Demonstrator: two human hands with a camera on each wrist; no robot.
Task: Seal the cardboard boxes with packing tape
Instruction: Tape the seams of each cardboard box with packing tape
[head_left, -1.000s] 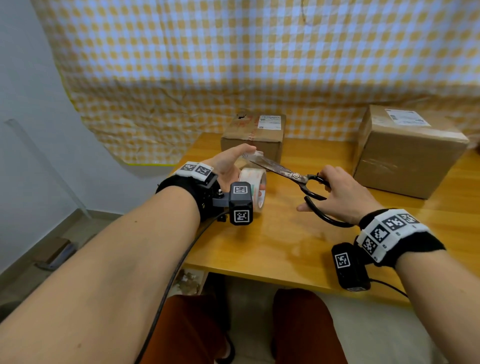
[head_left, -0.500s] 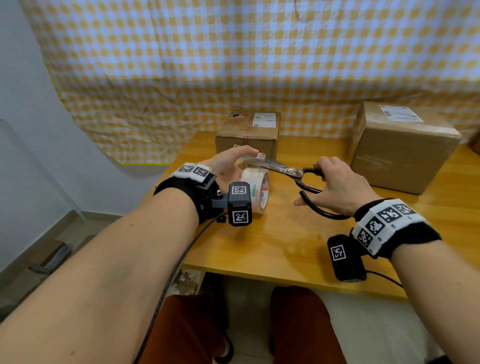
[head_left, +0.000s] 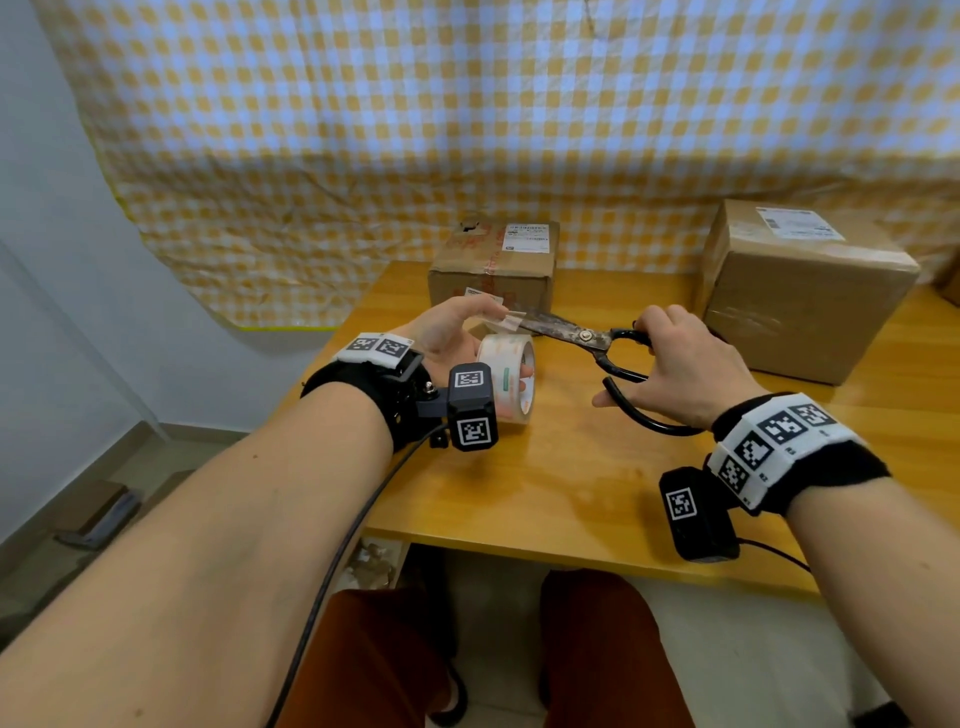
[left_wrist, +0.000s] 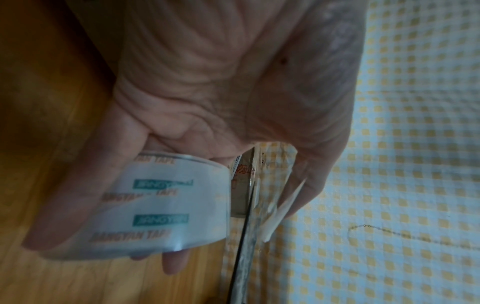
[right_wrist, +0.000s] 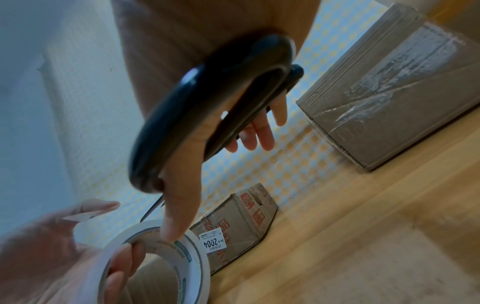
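A yellow-and-white checked cloth hangs across the top and middle of the frame, wrinkled along its lower edge. A pale wall fills the left side. A wooden table stands in the centre, its surface glossy. Grey floor shows at lower left, light tiles at lower right.

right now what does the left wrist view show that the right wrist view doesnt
Only the left wrist view shows the teal printed lettering on the outside of the clear packing tape roll and the scissor blades edge-on. Only the right wrist view shows the scissors' black loop handles, the large brown cardboard box and the small labelled cardboard box. Both show the roll, the scissors, the left hand and the wooden table.
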